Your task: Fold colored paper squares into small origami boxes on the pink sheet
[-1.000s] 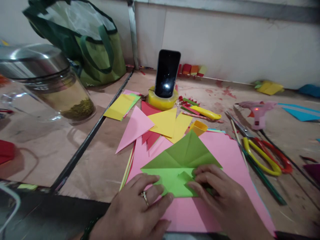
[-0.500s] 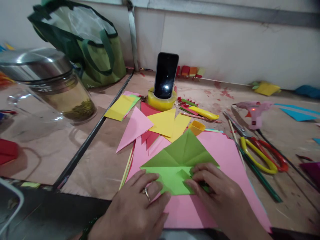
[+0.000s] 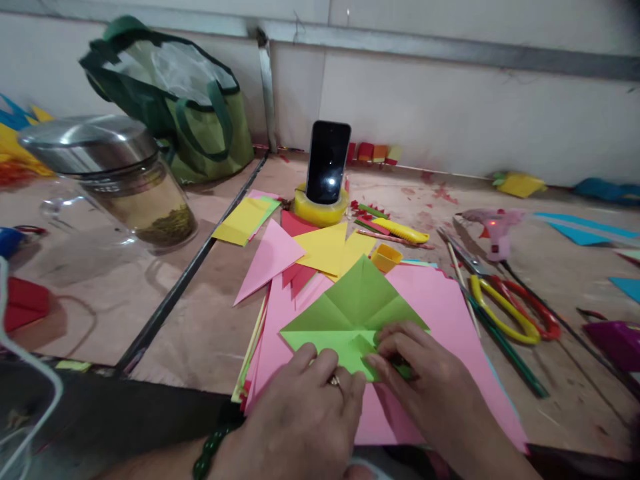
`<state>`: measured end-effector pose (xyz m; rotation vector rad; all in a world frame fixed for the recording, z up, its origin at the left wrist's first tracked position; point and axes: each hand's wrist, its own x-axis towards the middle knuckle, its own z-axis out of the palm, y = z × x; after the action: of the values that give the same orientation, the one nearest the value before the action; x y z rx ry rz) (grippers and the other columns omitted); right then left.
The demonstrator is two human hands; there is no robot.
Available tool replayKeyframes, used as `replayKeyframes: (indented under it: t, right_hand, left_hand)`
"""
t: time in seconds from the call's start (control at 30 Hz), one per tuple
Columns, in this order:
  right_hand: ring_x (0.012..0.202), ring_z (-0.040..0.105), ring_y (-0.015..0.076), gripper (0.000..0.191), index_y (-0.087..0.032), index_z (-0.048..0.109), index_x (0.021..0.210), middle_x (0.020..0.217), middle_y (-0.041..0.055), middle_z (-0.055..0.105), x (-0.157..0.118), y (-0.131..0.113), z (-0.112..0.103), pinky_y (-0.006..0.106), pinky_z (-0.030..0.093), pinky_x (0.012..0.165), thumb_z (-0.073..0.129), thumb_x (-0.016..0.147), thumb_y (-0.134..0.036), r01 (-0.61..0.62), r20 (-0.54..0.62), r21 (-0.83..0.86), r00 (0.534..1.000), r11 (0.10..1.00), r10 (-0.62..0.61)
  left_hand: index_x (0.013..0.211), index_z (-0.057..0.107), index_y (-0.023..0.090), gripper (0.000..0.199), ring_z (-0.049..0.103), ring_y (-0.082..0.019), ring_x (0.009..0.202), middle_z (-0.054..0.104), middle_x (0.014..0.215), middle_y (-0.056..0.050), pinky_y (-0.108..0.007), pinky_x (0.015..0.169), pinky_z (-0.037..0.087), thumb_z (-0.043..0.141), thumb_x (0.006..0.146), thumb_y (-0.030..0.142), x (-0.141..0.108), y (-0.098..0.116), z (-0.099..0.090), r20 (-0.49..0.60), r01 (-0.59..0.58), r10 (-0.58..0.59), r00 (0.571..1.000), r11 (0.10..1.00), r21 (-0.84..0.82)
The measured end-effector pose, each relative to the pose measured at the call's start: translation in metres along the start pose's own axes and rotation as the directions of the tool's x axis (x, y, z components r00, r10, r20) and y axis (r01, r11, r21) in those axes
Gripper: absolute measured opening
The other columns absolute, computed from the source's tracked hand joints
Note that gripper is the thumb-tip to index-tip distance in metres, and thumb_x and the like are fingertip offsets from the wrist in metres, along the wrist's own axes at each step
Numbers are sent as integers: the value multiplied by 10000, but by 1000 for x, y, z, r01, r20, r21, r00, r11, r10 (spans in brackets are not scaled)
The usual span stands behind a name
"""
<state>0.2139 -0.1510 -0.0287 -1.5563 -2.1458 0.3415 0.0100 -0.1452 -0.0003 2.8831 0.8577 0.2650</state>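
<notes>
A sheet of green origami paper, creased across its middle and diagonally, lies on a stack of pink paper. Its lower part is lighter, with a small flap folded near the centre. My left hand, with a ring and a green bead bracelet, presses its curled fingers on the paper's lower left edge; its thumb is mostly hidden. The lower right part of the green paper is pinched between the thumb and fingers of my right hand.
Beyond the stack lie cut paper triangles, a small yellow folded box, a yellow cutter and a phone propped on a tape roll. Scissors and a pink glue gun are at right, a glass tea mug at left.
My left hand has slid right along the lower edge, closer to my right hand, its fingers more closed. The right hand keeps its pinch. The view has shifted slightly.
</notes>
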Motion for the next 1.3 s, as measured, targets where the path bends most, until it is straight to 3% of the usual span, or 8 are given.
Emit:
replayKeyframes:
  t: [0.17, 0.27, 0.37, 0.5, 0.67, 0.83, 1.1, 1.3]
  right_hand:
    - [723, 621, 178, 122, -197, 549, 975, 848, 41, 629, -1, 0, 1, 289, 520, 591, 562, 855, -210, -14, -54, -99, 998, 995, 8]
    - [819, 622, 194, 151, -206, 611, 950, 938, 74, 660, -1, -5, -3, 308, 527, 652, 463, 923, -190, 184, -73, -164, 978, 969, -197]
    - [854, 608, 197, 292, -181, 659, 845, 917, 82, 698, -2, -11, -7, 322, 520, 716, 395, 971, -197, 435, -41, -160, 894, 886, -446]
    - [851, 610, 195, 376, -151, 662, 775, 851, 86, 712, -6, -12, -13, 353, 509, 773, 349, 984, -161, 552, -19, -122, 829, 825, -558]
    - [817, 610, 194, 340, -149, 684, 851, 886, 79, 722, -17, 11, -31, 347, 528, 732, 368, 977, -157, 556, 69, -119, 831, 822, -552]
    - [884, 618, 206, 343, -164, 676, 1014, 1022, 89, 715, -35, 35, -38, 351, 556, 768, 335, 976, -177, 462, 109, -165, 886, 871, -450]
    - [780, 615, 199, 341, -151, 700, 913, 882, 82, 723, -19, 13, -37, 324, 556, 661, 382, 879, -32, 452, 150, -212, 891, 867, -428]
    - [1064, 584, 275, 325, -145, 652, 1118, 1193, 91, 665, 13, -5, -19, 419, 518, 889, 534, 816, -129, 631, 339, -202, 762, 749, -551]
  left_hand:
    - [955, 679, 95, 472, 548, -220, 775, 677, 858, -82, -391, 825, 422, 649, 777, 532, 3, 3, 4, 58, 7, -8, 998, 1000, 4]
    - [892, 695, 114, 441, 552, -216, 779, 674, 831, -55, -394, 884, 400, 699, 731, 525, 3, 3, 7, -43, 20, -19, 999, 1000, 7]
    - [841, 701, 124, 452, 554, -212, 779, 672, 812, -40, -386, 914, 387, 734, 680, 545, 3, 3, 8, -124, 13, -11, 992, 1000, 14]
    - [826, 700, 128, 449, 550, -205, 746, 665, 781, -26, -378, 928, 383, 755, 654, 539, 3, 3, 7, -145, 11, -6, 989, 999, 36]
    - [900, 696, 121, 464, 566, -211, 772, 675, 813, -25, -383, 976, 368, 767, 656, 509, 1, 4, 7, -134, 22, -17, 991, 999, 34]
    - [955, 681, 138, 452, 580, -209, 797, 696, 885, -21, -384, 1017, 352, 783, 657, 462, -6, 5, 7, -125, 84, -82, 989, 996, 7]
    - [1053, 650, 152, 370, 591, -234, 894, 701, 1020, -47, -410, 979, 395, 659, 803, 425, -29, 3, 7, -167, 138, -131, 977, 990, 30]
    - [1081, 638, 153, 352, 595, -222, 887, 694, 1024, -54, -416, 994, 390, 617, 842, 410, -30, 6, 6, -133, 136, -128, 983, 990, 47]
